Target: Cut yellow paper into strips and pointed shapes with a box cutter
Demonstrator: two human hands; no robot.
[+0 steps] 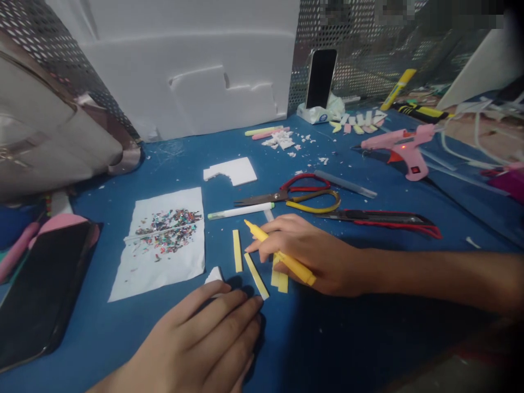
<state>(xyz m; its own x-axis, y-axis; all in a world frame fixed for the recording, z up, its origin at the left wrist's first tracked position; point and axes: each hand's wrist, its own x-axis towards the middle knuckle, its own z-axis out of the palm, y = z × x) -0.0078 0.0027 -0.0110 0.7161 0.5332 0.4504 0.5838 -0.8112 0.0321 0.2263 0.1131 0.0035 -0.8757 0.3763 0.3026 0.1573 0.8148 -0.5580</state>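
My right hand [305,254] is closed around a yellow marker [262,234], whose tip points up and left over the blue table. Under and beside it lie several yellow-coloured strips [237,250]. My left hand [200,341] rests flat near the front edge with fingers stretched out and together. Its fingertips press on the near end of one strip [256,276] and touch a small white scrap [214,274].
A white paper with glitter bits [164,240] lies left of the strips. Nearby are a white pen [240,210], scissors [303,195], a red-black cutter [385,219], a pink glue gun [403,147], foam pieces [231,170], a dark phone [39,289] at left, and another phone [321,76] standing at the back.
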